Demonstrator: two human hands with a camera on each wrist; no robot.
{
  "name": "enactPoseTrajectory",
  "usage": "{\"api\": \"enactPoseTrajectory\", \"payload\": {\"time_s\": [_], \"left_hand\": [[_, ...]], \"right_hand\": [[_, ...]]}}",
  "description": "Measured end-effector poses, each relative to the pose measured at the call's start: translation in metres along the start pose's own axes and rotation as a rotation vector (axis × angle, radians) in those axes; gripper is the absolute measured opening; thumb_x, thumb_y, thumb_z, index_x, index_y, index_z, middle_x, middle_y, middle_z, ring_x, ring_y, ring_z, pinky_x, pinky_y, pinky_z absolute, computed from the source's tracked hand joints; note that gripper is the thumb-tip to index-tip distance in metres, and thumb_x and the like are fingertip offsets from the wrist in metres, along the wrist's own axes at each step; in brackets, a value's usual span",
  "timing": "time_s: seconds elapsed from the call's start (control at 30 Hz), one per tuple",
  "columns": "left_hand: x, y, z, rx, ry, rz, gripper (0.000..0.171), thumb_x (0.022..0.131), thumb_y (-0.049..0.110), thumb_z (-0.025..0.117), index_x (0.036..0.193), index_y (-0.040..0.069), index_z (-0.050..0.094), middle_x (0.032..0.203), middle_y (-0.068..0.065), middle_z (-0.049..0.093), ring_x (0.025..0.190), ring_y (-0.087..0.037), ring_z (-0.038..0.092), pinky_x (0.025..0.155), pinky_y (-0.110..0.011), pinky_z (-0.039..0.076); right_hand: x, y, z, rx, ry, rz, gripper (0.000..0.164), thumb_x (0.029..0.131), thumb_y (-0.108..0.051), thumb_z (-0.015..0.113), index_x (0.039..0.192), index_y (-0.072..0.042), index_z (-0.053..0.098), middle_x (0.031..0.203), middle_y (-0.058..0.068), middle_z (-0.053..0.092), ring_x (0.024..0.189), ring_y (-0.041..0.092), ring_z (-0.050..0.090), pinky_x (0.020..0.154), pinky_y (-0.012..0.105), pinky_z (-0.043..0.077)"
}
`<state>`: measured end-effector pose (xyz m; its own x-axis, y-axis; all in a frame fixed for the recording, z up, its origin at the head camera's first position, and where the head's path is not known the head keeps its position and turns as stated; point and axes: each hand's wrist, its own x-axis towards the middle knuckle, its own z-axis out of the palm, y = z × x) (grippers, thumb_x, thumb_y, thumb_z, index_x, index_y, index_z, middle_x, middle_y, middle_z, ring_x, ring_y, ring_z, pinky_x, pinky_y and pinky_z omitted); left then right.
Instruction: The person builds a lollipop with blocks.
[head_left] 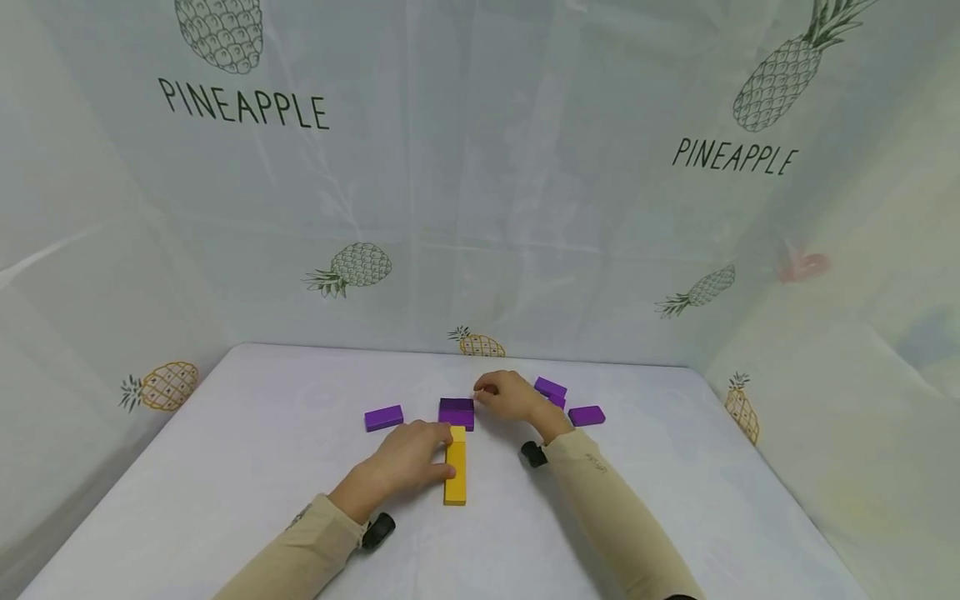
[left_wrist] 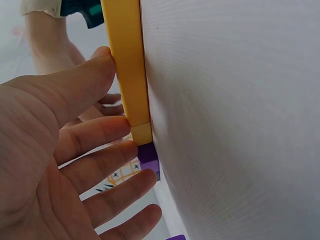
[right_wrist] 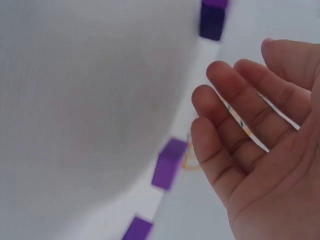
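Observation:
A long yellow block lies on the table with a short yellow block at its far end. My left hand is at their left side, thumb and fingertips touching the yellow pieces, with the fingers fairly straight. Beyond the yellow end sit a dark purple block and a brighter purple block, right against each other. To the right of these, my right hand hovers with loosely bent fingers. Nothing shows between its fingers in the right wrist view, where the dark purple block appears above the fingertips.
One purple block lies left of the middle. On the right are another purple block and a purple piece partly over one more. A white pineapple-print curtain stands behind the white table.

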<state>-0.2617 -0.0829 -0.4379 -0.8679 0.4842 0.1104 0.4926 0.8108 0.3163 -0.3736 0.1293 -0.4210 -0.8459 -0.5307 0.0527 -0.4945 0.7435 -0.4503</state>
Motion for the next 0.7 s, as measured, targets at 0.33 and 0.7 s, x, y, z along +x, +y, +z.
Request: {"api": "enactPoseTrajectory", "payload": {"time_s": [0.33, 0.7], "left_hand": [[-0.001, 0.001, 0.001, -0.002, 0.006, -0.012, 0.042, 0.08, 0.04, 0.076, 0.11, 0.012, 0.066, 0.108, 0.0, 0.065, 0.099, -0.022, 0.058, 0.09, -0.041, 0.048], [-0.003, 0.002, 0.001, 0.007, 0.008, -0.006, 0.041, 0.079, 0.039, 0.076, 0.108, 0.012, 0.065, 0.105, 0.001, 0.065, 0.097, -0.022, 0.058, 0.087, -0.041, 0.049]], "right_hand": [[-0.031, 0.02, -0.027, 0.051, 0.073, 0.076, 0.025, 0.095, -0.024, 0.059, 0.112, -0.008, 0.068, 0.095, -0.003, 0.065, 0.086, 0.013, 0.057, 0.079, 0.034, 0.049], [-0.061, 0.042, -0.034, -0.018, 0.123, 0.081, 0.027, 0.091, -0.022, 0.064, 0.11, -0.003, 0.067, 0.09, -0.001, 0.063, 0.084, 0.014, 0.056, 0.077, 0.037, 0.048]]}}
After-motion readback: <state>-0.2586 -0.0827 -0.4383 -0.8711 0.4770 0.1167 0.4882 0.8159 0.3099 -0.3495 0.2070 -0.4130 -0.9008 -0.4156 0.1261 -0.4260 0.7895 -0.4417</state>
